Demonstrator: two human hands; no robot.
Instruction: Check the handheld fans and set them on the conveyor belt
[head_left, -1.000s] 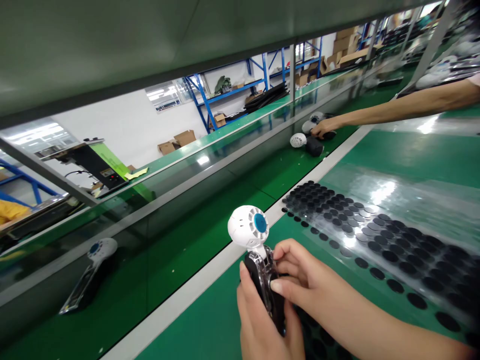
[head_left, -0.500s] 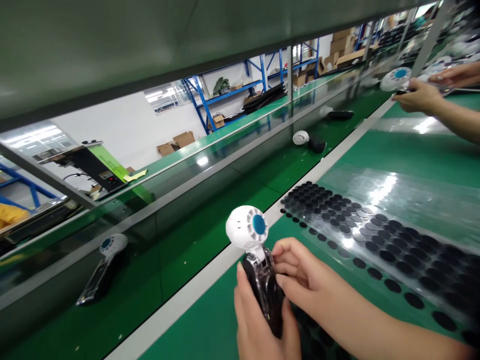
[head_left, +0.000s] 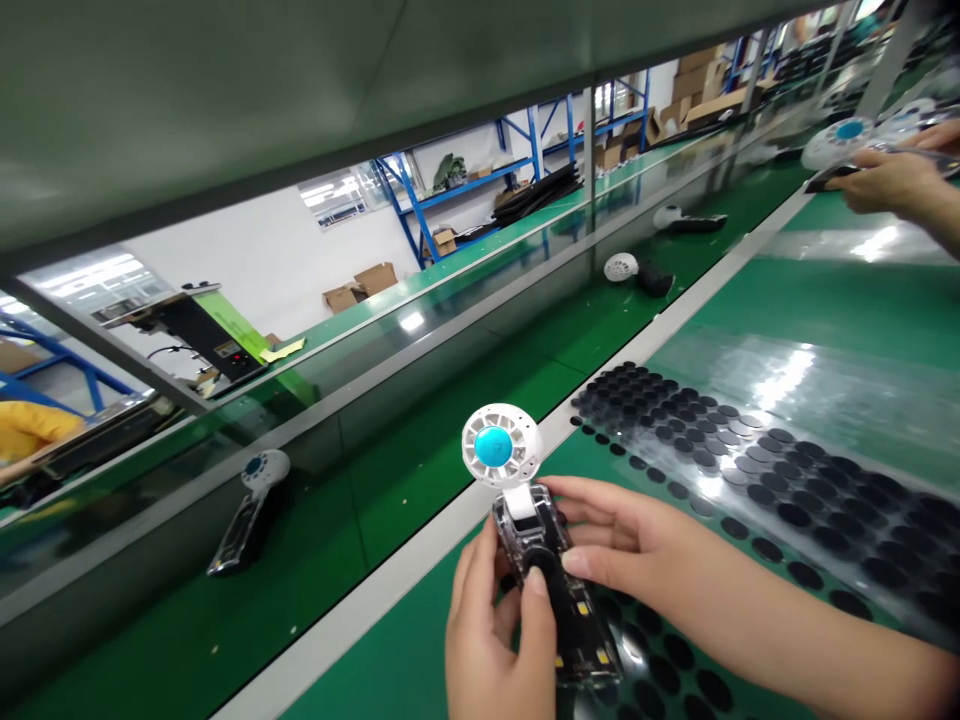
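In the head view, a white plastic fan (head_left: 519,500) with a blue round middle (head_left: 493,447) is held over the flat green desk (head_left: 390,650). Its clear and black handle (head_left: 566,602) is gripped by the fingers of the left hand (head_left: 484,645), with what looks like a black round piece (head_left: 540,560) under the thumb, and its upper edge is pinched by the fingers of the right hand (head_left: 622,525). The round piece could be pushed crooked if it were pressed unevenly. The fan could be dropped if both grips were loosened. The clear plastic sheet of flat black discs (head_left: 787,480) could be bumped by the right arm (head_left: 765,615), which is stretched close by.
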